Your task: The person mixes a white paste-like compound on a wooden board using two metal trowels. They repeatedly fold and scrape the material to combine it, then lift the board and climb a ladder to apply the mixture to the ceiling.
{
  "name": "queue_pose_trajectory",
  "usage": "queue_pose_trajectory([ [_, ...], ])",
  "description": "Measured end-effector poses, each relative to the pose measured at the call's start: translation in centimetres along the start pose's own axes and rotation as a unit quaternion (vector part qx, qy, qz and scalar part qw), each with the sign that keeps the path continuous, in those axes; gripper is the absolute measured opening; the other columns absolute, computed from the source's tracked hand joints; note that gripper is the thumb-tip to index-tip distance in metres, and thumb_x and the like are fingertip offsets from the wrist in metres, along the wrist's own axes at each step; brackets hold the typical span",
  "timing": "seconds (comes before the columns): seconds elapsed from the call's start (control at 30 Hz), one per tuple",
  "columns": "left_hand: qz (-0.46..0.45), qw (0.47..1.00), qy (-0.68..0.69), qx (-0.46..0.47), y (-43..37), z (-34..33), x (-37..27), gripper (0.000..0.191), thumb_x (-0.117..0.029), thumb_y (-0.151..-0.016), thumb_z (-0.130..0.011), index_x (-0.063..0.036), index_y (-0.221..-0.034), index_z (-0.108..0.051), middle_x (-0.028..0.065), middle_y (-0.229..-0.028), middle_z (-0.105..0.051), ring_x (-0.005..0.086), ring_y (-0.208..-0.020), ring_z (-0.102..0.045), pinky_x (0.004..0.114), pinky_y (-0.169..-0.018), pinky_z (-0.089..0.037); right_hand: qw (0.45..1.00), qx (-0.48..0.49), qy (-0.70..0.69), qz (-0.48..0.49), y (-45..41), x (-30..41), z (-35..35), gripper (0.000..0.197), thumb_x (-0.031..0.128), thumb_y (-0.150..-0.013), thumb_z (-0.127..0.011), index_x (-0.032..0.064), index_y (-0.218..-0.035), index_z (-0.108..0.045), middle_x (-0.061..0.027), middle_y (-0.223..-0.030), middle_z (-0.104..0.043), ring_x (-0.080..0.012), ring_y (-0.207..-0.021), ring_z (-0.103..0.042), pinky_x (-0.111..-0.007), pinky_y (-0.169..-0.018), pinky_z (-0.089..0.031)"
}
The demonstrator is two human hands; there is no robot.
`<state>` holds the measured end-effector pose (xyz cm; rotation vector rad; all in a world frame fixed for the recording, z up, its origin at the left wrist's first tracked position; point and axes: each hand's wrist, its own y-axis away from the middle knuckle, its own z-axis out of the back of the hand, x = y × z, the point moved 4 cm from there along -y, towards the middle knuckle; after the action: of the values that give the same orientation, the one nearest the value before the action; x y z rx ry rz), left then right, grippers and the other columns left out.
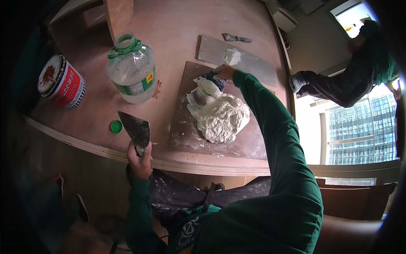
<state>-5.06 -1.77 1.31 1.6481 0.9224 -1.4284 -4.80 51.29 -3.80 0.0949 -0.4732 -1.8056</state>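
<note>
My right hand (pixel 225 72) grips a dark putty knife (pixel 216 79), its blade at the far edge of a white heap of putty (pixel 223 119). The heap is wet and lumpy, smeared thin at its upper left. It lies on a brown mixing board (pixel 182 139) with white smears around it. At the table's near edge my left hand (pixel 140 160) holds a second, triangular putty knife (pixel 137 128) by its handle, blade pointing up and away from the board. That blade is dark and touches nothing that I can make out. A green bottle cap (pixel 116 126) lies just left of it.
A large clear plastic bottle (pixel 131 70) stands uncapped on the table (pixel 171 28), right of a red Polituff can (pixel 65 82). Beyond the board, a grey panel (pixel 257 66) bears white powder (pixel 232 56); a scraper (pixel 237 38) lies past it. Another person's leg (pixel 336 82) shows at right.
</note>
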Motion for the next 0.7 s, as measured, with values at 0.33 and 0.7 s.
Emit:
queue_pose_trajectory([
  [0.33,0.006,1.000,-0.004,-0.002,0.1,0.3,0.3,0.016,-0.010,-0.089,-0.067,-0.0023,-0.097,-0.056,-0.0002,-0.079,-0.056,0.0043,-0.054,-0.047,0.023,-0.049,-0.040,0.936,0.159,-0.009,0.313,1.4,22.5,-0.9,0.043,0.011,-0.079,-0.066,0.0028,-0.121,-0.063,-0.0206,-0.115,-0.065,-0.0369,-0.111,-0.059,-0.044,-0.094,-0.049],
  [0.7,-0.012,1.000,0.011,-0.004,-0.3,0.1,1.3,0.016,-0.010,-0.088,-0.069,-0.0039,-0.093,-0.055,-0.0019,-0.075,-0.053,0.0039,-0.055,-0.046,0.022,-0.046,-0.037,0.837,0.179,0.189,0.482,11.9,28.3,-6.4,0.013,0.009,-0.082,-0.058,0.0070,-0.087,-0.070,-0.0108,-0.086,-0.069,-0.0319,-0.092,-0.066,-0.044,-0.077,-0.054],
])
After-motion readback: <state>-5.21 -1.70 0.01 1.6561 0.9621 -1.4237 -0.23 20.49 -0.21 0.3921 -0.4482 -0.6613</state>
